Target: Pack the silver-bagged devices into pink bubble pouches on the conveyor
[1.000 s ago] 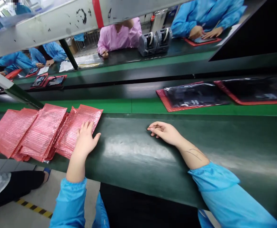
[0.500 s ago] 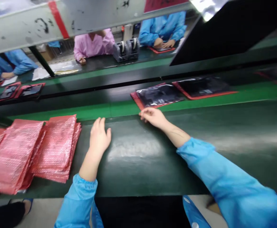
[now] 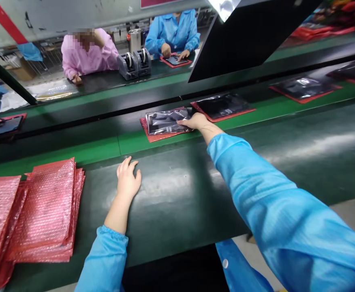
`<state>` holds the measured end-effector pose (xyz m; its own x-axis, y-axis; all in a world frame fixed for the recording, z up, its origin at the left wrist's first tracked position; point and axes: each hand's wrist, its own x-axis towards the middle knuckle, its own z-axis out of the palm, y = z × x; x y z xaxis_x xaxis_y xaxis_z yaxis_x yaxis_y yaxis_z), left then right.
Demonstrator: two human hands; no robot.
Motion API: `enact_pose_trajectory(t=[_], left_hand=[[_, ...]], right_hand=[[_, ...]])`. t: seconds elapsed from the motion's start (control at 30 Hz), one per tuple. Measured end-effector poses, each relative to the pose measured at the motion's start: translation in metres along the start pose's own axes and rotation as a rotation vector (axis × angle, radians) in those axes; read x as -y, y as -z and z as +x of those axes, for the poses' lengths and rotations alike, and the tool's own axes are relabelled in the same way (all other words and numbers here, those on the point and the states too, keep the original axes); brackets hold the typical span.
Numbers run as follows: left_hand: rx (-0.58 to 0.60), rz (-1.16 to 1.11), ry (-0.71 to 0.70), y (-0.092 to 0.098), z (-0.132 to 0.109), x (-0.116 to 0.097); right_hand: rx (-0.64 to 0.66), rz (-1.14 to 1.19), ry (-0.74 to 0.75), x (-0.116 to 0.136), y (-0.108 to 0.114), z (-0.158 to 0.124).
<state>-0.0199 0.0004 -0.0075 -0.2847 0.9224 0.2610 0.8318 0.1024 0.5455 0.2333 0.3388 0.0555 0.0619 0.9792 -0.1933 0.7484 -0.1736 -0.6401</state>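
Stacked pink bubble mailers (near the left hand)

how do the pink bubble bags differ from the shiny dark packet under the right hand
The pink bubble bags are translucent and stacked, while the dark packet is glossy and single. The bags lie on the near dark belt; the packet sits on red bubble wrap farther off. The right hand touches the packet, not the bags. Both are flat rectangles.
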Motion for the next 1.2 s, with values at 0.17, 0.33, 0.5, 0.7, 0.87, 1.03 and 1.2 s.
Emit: enact_pose_trajectory(t=[0.17, 0.33, 0.5, 0.7, 0.87, 1.03, 1.2], left_hand=[[-0.104, -0.104, -0.011, 0.008, 0.001, 0.007], [-0.145, -0.021, -0.130, 0.043, 0.009, 0.036], [0.124, 0.040, -0.219, 0.053, 0.020, 0.044], [0.123, 0.264, 0.002, 0.072, 0.017, 0.038], [-0.109, 0.570, 0.453, 0.097, 0.008, 0.050], [0.093, 0.177, 0.281, 0.081, -0.001, 0.039], [-0.022, 0.070, 0.185, 0.061, 0.002, 0.040]], right_hand=[[0.239, 0.474, -0.074, 0.022, -0.026, -0.048], [0.594, 0.647, -0.113, 0.009, -0.049, -0.114], [0.754, 0.677, -0.015, -0.023, -0.041, -0.144], [0.378, 0.992, 0.235, -0.061, -0.033, -0.137], [0.269, 1.147, 0.249, -0.082, -0.022, -0.116], [0.248, 1.139, 0.150, -0.089, -0.019, -0.106], [0.218, 1.141, 0.123, -0.088, -0.033, -0.110]])
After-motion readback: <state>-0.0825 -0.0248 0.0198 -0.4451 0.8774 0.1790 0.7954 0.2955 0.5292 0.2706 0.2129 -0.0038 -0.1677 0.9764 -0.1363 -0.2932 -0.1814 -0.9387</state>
